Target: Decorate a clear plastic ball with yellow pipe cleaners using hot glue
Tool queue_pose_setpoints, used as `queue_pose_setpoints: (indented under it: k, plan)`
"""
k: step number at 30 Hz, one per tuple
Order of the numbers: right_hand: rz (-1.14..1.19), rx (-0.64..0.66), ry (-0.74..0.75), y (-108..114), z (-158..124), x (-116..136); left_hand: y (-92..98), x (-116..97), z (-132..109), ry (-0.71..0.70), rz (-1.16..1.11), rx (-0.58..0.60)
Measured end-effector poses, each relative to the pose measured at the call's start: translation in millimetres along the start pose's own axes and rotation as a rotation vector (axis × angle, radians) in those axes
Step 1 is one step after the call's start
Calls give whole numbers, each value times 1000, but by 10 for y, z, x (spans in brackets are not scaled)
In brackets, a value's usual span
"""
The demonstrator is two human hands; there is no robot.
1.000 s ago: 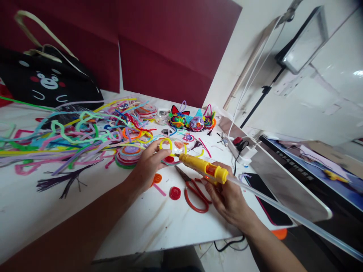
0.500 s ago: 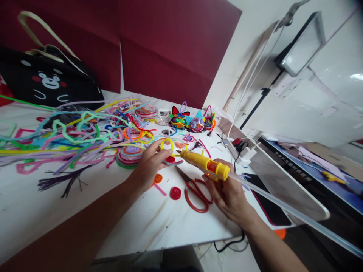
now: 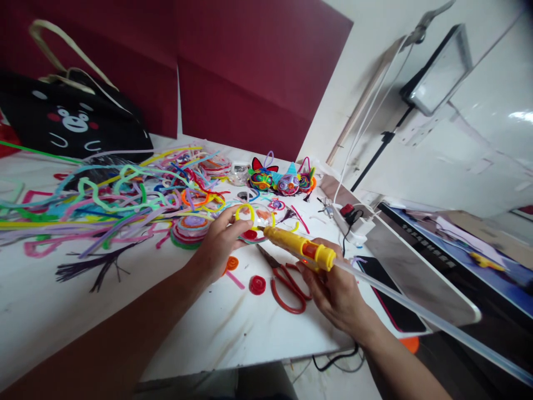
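Between the thumb and fingers of my left hand [image 3: 216, 244] is a clear round piece with a yellow pipe cleaner ring [image 3: 237, 215] at its near side. A red coil [image 3: 250, 235] shows at the lower edge of that piece. My right hand [image 3: 339, 289] is wrapped round a yellow glue gun [image 3: 287, 240], its nozzle pointing left, close beside the ring. I cannot tell whether the nozzle touches. A long clear glue stick [image 3: 400, 291] sticks out of the gun's back. Below the gun lie red-handled scissors [image 3: 287, 307], partly behind my right hand.
Loose pipe cleaners [image 3: 125, 194] heap up on the left. A red coil [image 3: 257, 285] and an orange coil [image 3: 232, 263] lie nearby. Finished colourful figures [image 3: 288, 183] stand at the back. To the right are a phone [image 3: 391, 300] and a power strip [image 3: 353, 230].
The glue gun has dipped slightly, its nozzle now a little lower beside the yellow ring. My left hand keeps its place and its grip.
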State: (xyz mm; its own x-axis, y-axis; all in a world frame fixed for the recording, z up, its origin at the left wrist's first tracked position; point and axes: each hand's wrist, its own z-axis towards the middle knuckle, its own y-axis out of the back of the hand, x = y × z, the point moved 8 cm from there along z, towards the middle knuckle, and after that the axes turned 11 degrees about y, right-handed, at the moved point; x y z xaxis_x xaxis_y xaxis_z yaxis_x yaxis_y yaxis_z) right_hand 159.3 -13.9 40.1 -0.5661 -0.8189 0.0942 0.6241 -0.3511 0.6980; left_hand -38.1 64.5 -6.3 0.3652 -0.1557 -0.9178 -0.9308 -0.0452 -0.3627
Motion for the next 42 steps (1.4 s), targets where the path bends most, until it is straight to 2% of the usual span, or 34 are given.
queue_pose_setpoints:
  k: [9, 17, 28, 42]
  plan:
    - [13, -61, 30, 32, 60, 1, -9, 8, 7, -1, -26, 18]
    - [-24, -90, -9, 47, 69, -44, 29, 39, 32, 2, -6, -5]
    - [-13, -63, 24, 33, 66, -1, 34, 60, 47, 7, -17, 8]
    - [-38, -91, 30, 46, 85, -9, 34, 40, 38, -1, -11, -1]
